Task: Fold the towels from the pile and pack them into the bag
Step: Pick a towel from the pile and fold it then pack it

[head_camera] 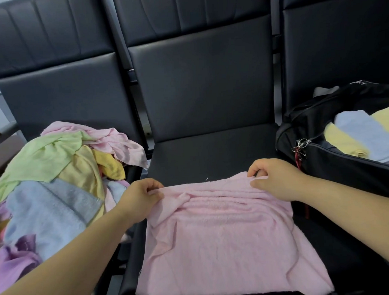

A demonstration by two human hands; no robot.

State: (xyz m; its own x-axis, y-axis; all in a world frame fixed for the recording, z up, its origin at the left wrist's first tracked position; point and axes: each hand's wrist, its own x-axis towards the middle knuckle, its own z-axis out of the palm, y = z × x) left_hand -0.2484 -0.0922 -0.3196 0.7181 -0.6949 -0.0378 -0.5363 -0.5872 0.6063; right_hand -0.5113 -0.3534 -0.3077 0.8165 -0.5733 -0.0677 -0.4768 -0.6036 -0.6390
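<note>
A pink towel (pixel 224 242) lies spread on the middle black seat, its far edge bunched in folds. My left hand (pixel 142 197) pinches the far left corner of that towel. My right hand (pixel 273 179) pinches the far right corner. On the left seat sits the pile of loose towels (pixel 50 182) in green, yellow, pink, light blue and purple. On the right seat stands an open black bag (pixel 318 155) holding folded yellow and light blue towels (pixel 367 137).
Three black padded chairs stand side by side, and the middle backrest (pixel 204 84) rises just beyond the towel. A metal zipper pull with a red tag (pixel 300 148) hangs at the bag's near left corner. The bare seat (pixel 211 153) shows beyond the towel.
</note>
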